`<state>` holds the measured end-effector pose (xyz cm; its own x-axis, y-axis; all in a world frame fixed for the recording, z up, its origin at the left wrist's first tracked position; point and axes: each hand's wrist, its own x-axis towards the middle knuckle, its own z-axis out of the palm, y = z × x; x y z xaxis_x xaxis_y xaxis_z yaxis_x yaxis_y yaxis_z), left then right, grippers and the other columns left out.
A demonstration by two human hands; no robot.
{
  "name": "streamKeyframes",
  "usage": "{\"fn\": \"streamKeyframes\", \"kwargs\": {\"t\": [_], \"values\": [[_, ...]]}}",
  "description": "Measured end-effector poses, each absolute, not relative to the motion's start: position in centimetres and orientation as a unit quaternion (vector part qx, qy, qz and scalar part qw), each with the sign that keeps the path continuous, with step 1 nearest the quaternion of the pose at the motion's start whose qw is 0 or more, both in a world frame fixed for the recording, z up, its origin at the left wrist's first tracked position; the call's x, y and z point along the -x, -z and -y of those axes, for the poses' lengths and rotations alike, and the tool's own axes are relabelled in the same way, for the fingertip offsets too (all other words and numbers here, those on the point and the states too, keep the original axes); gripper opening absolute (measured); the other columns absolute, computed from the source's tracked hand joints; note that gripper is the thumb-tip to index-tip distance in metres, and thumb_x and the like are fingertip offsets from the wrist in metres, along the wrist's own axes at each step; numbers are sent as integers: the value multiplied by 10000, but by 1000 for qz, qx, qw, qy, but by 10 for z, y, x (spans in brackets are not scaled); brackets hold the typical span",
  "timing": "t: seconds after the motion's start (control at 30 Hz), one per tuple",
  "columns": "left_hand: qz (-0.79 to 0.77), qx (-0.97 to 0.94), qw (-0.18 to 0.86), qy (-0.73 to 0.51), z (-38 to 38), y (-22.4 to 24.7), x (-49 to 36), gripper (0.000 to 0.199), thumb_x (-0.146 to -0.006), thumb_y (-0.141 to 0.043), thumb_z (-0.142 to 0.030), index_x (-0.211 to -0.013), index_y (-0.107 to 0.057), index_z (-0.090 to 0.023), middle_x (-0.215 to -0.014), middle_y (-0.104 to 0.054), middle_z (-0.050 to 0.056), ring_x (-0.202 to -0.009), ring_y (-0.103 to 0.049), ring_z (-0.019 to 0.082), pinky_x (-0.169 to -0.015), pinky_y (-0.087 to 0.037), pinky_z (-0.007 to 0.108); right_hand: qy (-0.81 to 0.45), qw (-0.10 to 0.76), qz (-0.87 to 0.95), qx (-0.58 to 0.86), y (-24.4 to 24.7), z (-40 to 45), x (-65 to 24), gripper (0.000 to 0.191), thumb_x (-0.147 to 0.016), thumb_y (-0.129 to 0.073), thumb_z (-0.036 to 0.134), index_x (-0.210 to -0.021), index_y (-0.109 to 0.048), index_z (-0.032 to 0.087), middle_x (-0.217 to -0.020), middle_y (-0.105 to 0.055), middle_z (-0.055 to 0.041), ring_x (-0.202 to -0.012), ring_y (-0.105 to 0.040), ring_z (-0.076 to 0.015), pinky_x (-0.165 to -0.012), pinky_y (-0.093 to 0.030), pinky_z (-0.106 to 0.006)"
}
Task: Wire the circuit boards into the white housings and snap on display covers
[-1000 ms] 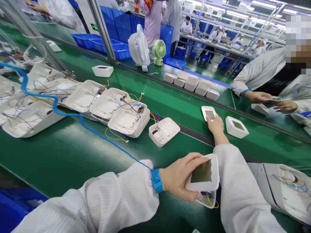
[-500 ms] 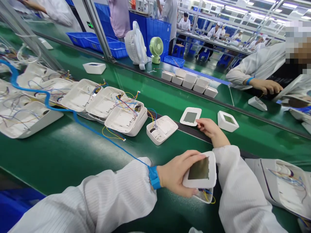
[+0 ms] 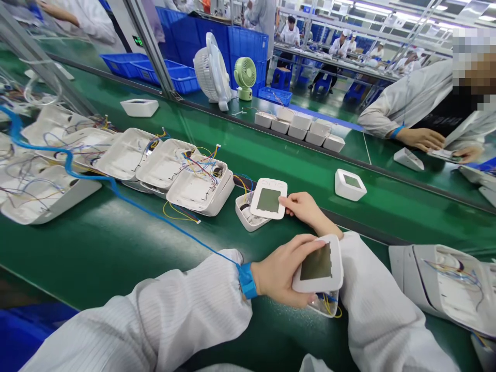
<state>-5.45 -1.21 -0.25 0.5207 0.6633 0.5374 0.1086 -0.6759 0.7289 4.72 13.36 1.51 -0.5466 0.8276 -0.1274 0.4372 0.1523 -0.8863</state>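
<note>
My left hand (image 3: 281, 268), a blue strap (image 3: 247, 281) around its wrist, grips a white front cover with a dark screen (image 3: 316, 261). Beneath that cover, a white shell with yellow and blue wires (image 3: 328, 305) partly shows; my fingers hide how the two meet. Pinched at its right edge by my right hand (image 3: 304, 209) is a second white front cover with a grey screen (image 3: 269, 200). This cover overlaps a small white open housing (image 3: 250, 221) with wires on the bench; whether they touch I cannot tell.
Several open white housings with loose wires (image 3: 199, 188) line the bench on the left, beside a blue cord (image 3: 155, 206). More shells (image 3: 445, 289) stand at right. A boxy white unit (image 3: 350, 186) sits on the green belt (image 3: 217, 137). Across it is a co-worker's hand (image 3: 422, 138).
My right hand has carried its cover leftward from the belt side to over the small housing. The boxy unit has shifted left. My left hand keeps its hold, nearly still.
</note>
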Motion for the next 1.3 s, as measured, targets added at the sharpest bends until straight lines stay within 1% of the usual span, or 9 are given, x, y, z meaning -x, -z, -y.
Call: {"fn": "streamKeyframes", "kwargs": {"t": [0.2, 0.33, 0.47, 0.57, 0.83, 0.9, 1.0, 1.17, 1.3], "values": [[-238, -804, 329, -433, 12, 1, 54, 981, -664, -695, -413, -1486, -193, -226, -1419, -364, 167, -1287, -434, 364, -1053, -420, 520, -523, 231, 746, 341, -12, -130, -60, 461, -796, -632, 596, -632, -648, 166, -611, -617, -4, -566, -521, -111, -584, -408, -239], [-239, -806, 327, -433, 13, 1, 54, 977, -684, -705, -450, -1489, -201, -220, -1416, -368, 167, -1297, -421, 353, -1077, -397, 518, -586, 197, 730, 292, -14, -128, -69, 391, -758, -695, 544, -774, -736, 156, -650, -639, -17, -600, -536, -122, -591, -413, -246], [-245, -804, 333, -428, 12, 3, 56, 944, -734, -657, -549, -1489, -203, -208, -1424, -363, 180, -1306, -401, 368, -1087, -369, 551, -605, 270, 672, 330, -10, -132, -87, 375, -730, -723, 530, -681, -691, 159, -570, -570, 12, -530, -479, -102, -533, -369, -236], [-241, -793, 340, -444, 11, 8, 56, 916, -772, -605, -595, -1496, -202, -205, -1428, -353, 182, -1307, -392, 376, -1094, -348, 568, -596, 308, 653, 353, -2, -126, -100, 366, -732, -719, 529, -696, -675, 167, -580, -559, 22, -531, -464, -98, -535, -367, -237], [-237, -732, 430, -473, 14, 12, 55, 874, -837, -506, -617, -1521, -138, -215, -1471, -311, 188, -1207, -473, 334, -1005, -444, 551, -561, 364, 642, 375, -12, -81, -132, 302, -718, -759, 442, -760, -589, 196, -695, -595, 24, -595, -522, -112, -584, -415, -253], [-232, -721, 438, -485, 14, 13, 56, 874, -843, -512, -602, -1526, -130, -214, -1471, -311, 187, -1217, -476, 334, -1024, -432, 551, -515, 337, 685, 390, -27, -69, -141, 279, -755, -736, 428, -735, -583, 196, -657, -572, 30, -572, -494, -108, -557, -385, -246], [-233, -714, 435, -496, 15, 15, 57, 854, -856, -523, -559, -1532, -139, -207, -1457, -327, 182, -1243, -466, 339, -1065, -395, 558, -402, 202, 799, 398, -50, -44, -146, 191, -804, -695, 333, -687, -623, 200, -606, -563, 26, -538, -479, -112, -525, -347, -251], [-234, -704, 450, -498, 16, 16, 57, 850, -860, -524, -570, -1525, -151, -195, -1461, -339, 186, -1254, -460, 341, -1061, -401, 550, -92, -22, 902, 421, -61, -1, -123, 82, -795, -650, 138, -762, -711, 183, -779, -653, -95, -635, -584, -199, -517, -326, -319], [-224, -700, 468, -491, 14, 17, 56, 837, -865, -534, -547, -1518, -163, -179, -1439, -386, 184, -1279, -449, 338, -1085, -379, 540, -54, -45, 898, 435, -55, 3, -108, 148, -841, -594, 116, -924, -712, 148, -870, -661, -152, -771, -630, -268, -563, -378, -350]]}}
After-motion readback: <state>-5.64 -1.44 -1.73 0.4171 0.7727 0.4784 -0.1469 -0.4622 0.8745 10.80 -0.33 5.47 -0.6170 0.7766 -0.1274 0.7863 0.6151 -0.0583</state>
